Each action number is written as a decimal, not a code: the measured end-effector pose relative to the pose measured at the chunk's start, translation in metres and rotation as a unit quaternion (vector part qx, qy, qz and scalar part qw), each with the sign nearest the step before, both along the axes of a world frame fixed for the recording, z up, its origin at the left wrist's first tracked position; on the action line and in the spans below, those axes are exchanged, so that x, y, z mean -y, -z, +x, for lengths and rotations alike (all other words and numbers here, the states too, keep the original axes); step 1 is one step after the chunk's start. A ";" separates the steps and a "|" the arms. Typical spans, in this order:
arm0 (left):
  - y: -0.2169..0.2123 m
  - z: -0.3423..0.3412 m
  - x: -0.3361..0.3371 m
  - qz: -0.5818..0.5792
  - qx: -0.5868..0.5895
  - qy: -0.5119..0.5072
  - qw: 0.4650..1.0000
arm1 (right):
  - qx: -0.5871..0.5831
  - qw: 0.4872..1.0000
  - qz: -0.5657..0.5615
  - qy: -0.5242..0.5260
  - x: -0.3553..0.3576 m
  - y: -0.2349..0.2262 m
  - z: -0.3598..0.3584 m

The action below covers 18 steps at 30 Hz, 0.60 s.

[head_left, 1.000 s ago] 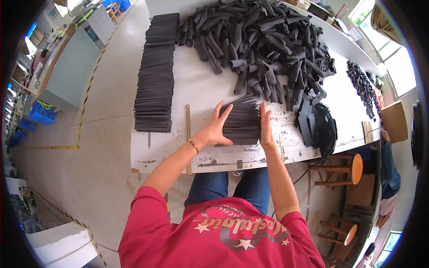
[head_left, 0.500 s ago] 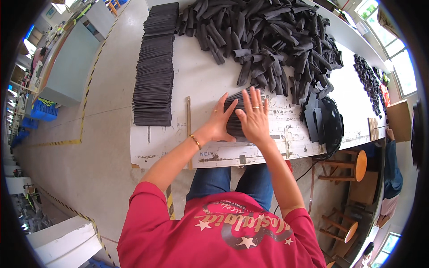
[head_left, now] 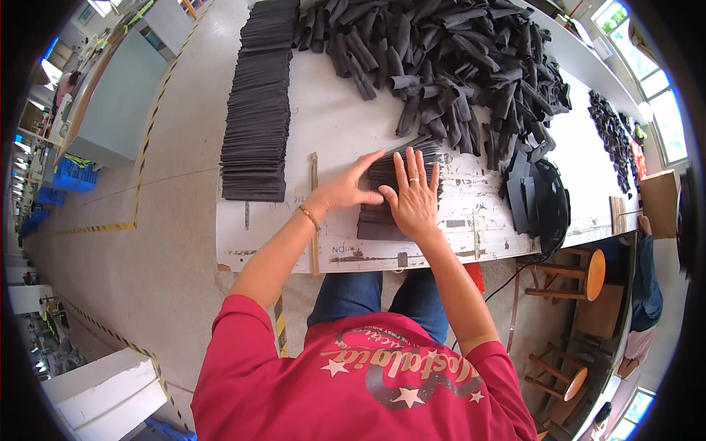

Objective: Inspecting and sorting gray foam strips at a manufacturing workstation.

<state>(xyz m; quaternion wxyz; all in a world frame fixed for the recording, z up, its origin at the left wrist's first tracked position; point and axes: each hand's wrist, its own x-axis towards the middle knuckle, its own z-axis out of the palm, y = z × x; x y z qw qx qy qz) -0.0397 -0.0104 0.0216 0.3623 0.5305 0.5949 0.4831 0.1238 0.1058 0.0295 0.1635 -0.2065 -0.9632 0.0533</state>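
Note:
Beneath my hands, near the table's front edge, lies a small stack of flat black fabric-like pieces, spread in overlapping layers. My right hand rests flat on top of it, fingers stretched out and a ring on one. At the stack's left side, my left hand has its fingers and thumb spread, touching the edge. Left of that hand, a narrow wooden strip lies on the white table. Farther left runs a long, neat row of packed black pieces.
A big heap of loose, curled black pieces covers the table's far part. To the right sits a black rounded object with flat dark pieces beside it and a cord. Wooden stools and another person are farther right.
My left hand has shifted up and left along the stack, its thumb now beside my right hand. The stack's near part is more exposed and looks flatter. My right hand stays on top.

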 end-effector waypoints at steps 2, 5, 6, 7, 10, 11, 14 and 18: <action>0.006 -0.005 -0.004 -0.004 0.003 -0.049 0.999 | 0.000 1.000 0.006 -0.002 0.000 -0.001 0.000; 0.007 0.001 -0.018 0.027 -0.044 -0.091 0.994 | -0.012 1.000 -0.009 0.001 -0.001 0.000 0.003; 0.004 0.002 -0.022 0.031 -0.052 -0.099 0.993 | -0.011 1.000 -0.009 0.002 -0.001 0.000 0.004; 0.001 0.003 -0.026 0.031 -0.051 -0.098 0.993 | -0.005 1.000 -0.012 -0.005 -0.002 -0.001 0.005; -0.002 0.005 -0.033 -0.007 -0.122 -0.117 0.986 | -0.011 0.999 -0.037 -0.036 -0.004 -0.007 0.011; -0.002 0.007 -0.035 -0.005 -0.144 -0.120 0.982 | -0.021 0.996 -0.058 -0.060 -0.005 -0.009 0.014; 0.004 0.004 -0.038 0.017 -0.184 -0.118 0.976 | -0.049 0.982 -0.080 -0.165 -0.005 -0.024 0.026; 0.010 0.003 -0.039 0.022 -0.195 -0.106 0.975 | 0.031 0.969 -0.060 -0.237 0.005 -0.034 0.041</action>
